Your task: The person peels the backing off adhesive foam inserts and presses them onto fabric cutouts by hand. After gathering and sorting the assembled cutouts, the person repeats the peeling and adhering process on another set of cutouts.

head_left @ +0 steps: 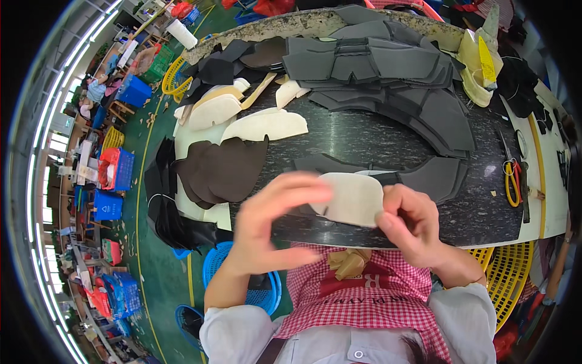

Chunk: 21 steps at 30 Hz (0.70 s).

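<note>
Held up over the near edge of the table is a cream fabric-like cut piece (354, 199) with rounded corners and a small dark notch at its lower left. My right hand (415, 223) pinches its right edge between thumb and fingers. At the piece's left side, my left hand (267, 221) is open and slightly blurred, thumb wide of the fingers. Its fingertips overlap the piece's left edge in view; whether they touch it I cannot tell. Just beyond my hands, curved dark grey foam-like pieces (433, 179) lie on the black speckled table (364, 132).
Dark grey panels (400, 64) are stacked along the far side. To the left lie brown pieces (221, 170), cream pieces (267, 124) and black strips (167, 212). Orange-handled scissors (513, 182) rest at the right. A blue basket (273, 294) and a yellow basket (512, 279) stand below the table.
</note>
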### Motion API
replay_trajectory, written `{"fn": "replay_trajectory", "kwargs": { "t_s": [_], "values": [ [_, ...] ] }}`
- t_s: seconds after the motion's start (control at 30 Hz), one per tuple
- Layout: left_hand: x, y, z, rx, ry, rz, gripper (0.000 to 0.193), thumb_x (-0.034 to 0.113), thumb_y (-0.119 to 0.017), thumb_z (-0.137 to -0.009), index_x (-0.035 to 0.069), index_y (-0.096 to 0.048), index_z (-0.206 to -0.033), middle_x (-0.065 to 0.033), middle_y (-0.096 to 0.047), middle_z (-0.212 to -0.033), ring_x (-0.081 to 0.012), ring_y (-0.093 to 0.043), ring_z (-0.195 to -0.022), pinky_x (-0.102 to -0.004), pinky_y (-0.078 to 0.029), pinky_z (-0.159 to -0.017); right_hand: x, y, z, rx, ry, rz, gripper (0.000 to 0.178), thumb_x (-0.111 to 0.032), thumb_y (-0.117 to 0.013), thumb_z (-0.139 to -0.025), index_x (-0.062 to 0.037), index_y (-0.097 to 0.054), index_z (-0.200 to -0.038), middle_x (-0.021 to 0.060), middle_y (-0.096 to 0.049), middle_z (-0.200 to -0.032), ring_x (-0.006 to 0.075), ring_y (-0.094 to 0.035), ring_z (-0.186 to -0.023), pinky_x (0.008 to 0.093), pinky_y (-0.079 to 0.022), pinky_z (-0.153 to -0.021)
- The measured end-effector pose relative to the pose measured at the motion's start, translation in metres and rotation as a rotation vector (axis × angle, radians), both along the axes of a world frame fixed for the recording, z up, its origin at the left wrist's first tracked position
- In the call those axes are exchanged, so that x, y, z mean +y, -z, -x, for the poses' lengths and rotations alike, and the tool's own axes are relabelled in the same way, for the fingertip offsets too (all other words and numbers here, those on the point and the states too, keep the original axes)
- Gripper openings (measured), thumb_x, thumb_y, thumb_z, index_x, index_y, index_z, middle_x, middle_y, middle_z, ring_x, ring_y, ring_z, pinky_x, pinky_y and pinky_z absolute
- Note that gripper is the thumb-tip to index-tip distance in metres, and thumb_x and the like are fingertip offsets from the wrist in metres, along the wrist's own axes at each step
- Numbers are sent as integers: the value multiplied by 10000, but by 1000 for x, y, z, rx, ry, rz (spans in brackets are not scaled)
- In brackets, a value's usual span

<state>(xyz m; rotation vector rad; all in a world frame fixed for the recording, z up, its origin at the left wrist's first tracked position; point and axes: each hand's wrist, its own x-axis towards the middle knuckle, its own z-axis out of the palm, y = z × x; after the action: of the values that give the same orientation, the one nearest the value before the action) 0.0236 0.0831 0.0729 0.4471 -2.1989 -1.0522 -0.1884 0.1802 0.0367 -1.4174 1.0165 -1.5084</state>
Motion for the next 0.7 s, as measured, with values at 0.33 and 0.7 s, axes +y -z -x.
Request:
{"fn": "replay_trajectory", "kwargs": {
  "t_s": [0.33, 0.7],
  "values": [
    [13, 28, 15, 308, 385, -793, 134, 77, -704, -753, 50, -580, -797, -92, -569, -988, -207, -572, -877, -313, -451, -759, 10, -10, -16, -76, -205, -26, 118, -21, -633, -815, -16, -537, -746, 62, -591, -705, 109, -517, -500, 255, -404, -447],
    [0, 35, 10, 617, 226, -607, 375, 344, -778, -734, 131, -554, -947, -32, -528, -778, -166, -508, -658, -314, -402, -655, 102, 67, 25, 671, -263, -251, 311, -275, -767, -732, -50, -588, -852, 60, -573, -791, 183, -576, -606, 298, -475, -536]
  ]
}}
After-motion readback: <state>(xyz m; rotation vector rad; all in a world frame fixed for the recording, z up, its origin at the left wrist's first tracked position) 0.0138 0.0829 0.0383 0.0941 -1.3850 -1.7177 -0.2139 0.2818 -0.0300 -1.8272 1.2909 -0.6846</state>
